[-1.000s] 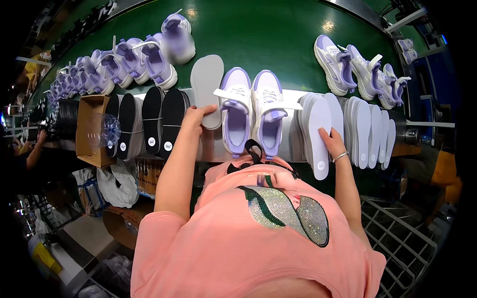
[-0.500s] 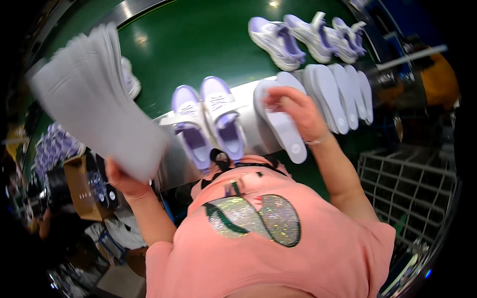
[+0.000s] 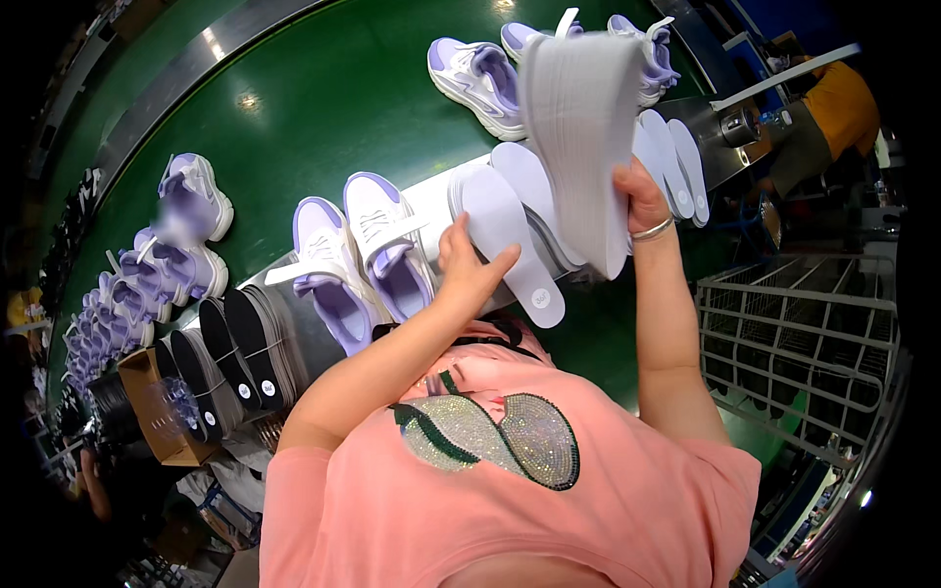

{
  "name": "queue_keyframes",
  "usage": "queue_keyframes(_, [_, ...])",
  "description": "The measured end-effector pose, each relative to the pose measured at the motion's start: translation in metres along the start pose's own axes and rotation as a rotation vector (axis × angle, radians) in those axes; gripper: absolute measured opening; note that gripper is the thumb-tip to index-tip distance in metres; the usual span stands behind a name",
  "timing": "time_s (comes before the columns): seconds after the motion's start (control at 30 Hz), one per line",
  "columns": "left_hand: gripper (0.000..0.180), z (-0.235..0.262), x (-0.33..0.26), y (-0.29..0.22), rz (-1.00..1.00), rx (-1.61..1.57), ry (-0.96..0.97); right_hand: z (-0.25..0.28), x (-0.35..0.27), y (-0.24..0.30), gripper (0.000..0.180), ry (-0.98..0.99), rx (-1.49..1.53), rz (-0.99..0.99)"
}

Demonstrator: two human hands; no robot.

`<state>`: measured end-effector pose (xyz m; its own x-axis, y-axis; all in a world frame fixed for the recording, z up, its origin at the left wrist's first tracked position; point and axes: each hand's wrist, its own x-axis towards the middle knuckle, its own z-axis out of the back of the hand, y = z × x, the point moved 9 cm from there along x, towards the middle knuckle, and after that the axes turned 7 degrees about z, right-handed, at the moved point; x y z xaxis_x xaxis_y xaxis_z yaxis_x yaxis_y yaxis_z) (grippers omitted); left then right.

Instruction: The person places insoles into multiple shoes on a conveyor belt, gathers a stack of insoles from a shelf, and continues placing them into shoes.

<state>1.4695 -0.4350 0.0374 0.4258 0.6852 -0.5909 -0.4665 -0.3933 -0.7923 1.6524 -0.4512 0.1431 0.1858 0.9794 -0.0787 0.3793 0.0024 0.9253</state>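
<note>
My right hand grips a thick, slightly blurred stack of whitish insoles by its lower right side, holding it upright above the metal ledge. My left hand reaches across my front to a pile of pale lavender insoles. Its fingers are apart at the pile's left edge, with the thumb over the top insole. Left of that hand, two white and purple sneakers lie side by side with their straps undone. Behind the raised stack, part of the other insoles is hidden.
More sneakers stand on the green belt, and others line up at the left. Bundled black insoles lie near an open cardboard box. A wire cart stands at right; beyond it is a person in orange.
The whitish insole stack has passed from my left hand to my right and swung from left to right. My left hand has come over to the lavender insoles, where my right hand was.
</note>
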Motion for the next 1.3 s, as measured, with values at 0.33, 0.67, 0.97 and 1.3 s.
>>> queue_keyframes(0.33, [0.085,-0.023,0.053,0.026,0.04,-0.434,-0.179,0.087,-0.019,-0.094,0.059,-0.102,-0.675,-0.255])
queue_keyframes(0.67, [0.08,-0.02,0.054,0.033,0.166,-0.277,-0.221,0.078,-0.028,-0.061,0.048,-0.081,-1.328,-0.314])
queue_keyframes(0.97, [0.014,0.109,-0.082,-0.04,-0.354,0.221,-0.567,0.06,0.089,0.005,0.026,-0.068,-1.497,0.321])
queue_keyframes(1.3, [0.061,0.132,-0.069,0.024,0.33,0.769,-0.684,0.093,0.241,-0.083,0.033,0.02,-1.753,-0.326])
